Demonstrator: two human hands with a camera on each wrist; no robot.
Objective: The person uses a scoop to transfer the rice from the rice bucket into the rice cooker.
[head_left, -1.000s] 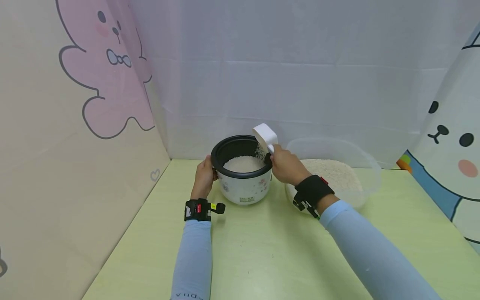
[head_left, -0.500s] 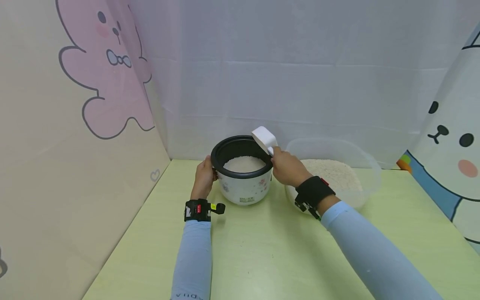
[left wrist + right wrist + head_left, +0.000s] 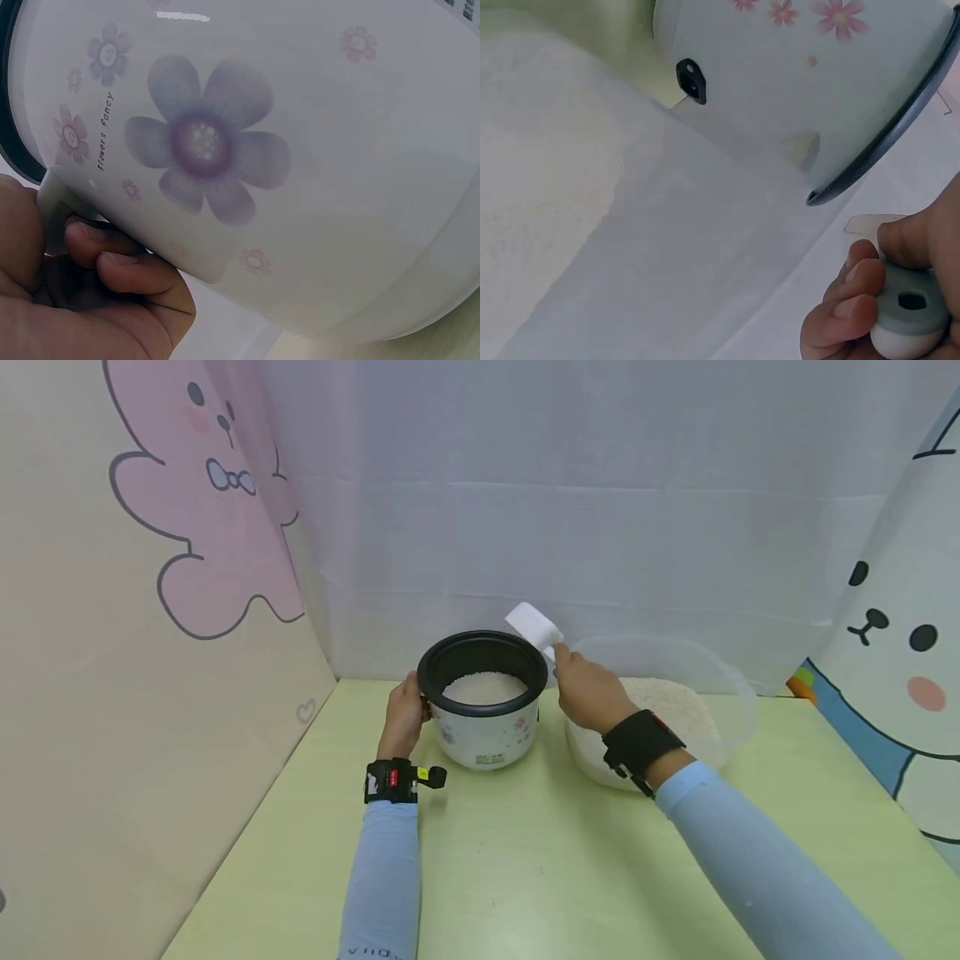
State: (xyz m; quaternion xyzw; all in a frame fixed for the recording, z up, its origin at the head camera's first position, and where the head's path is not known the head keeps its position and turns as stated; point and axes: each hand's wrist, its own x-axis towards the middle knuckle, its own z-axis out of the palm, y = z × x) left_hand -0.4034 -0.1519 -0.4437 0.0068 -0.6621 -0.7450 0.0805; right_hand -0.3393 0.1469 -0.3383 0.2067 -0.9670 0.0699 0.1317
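Observation:
A white rice cooker [image 3: 489,739] with printed flowers and a black rim stands on the table, rice [image 3: 484,687] lying inside it. My left hand [image 3: 403,714] grips the handle at its left side; in the left wrist view the fingers [image 3: 142,274] curl around that handle. Just right of the rim, my right hand [image 3: 592,692] holds a white measuring scoop [image 3: 534,627] by its handle, the cup tilted above the cooker's right edge. The right wrist view shows the grey and white handle end [image 3: 909,315] in the curled fingers.
Right of the cooker, partly behind my right wrist, stands a translucent tub [image 3: 738,706] of rice [image 3: 675,706]. A pale curtain [image 3: 600,527] hangs behind the table [image 3: 525,860]. The cooker's power socket [image 3: 691,80] faces the tub.
Rice was falling from the scoop a second ago; now none falls. My right hand has drawn the scoop slightly up and right, away from the cooker. The left hand keeps its grip.

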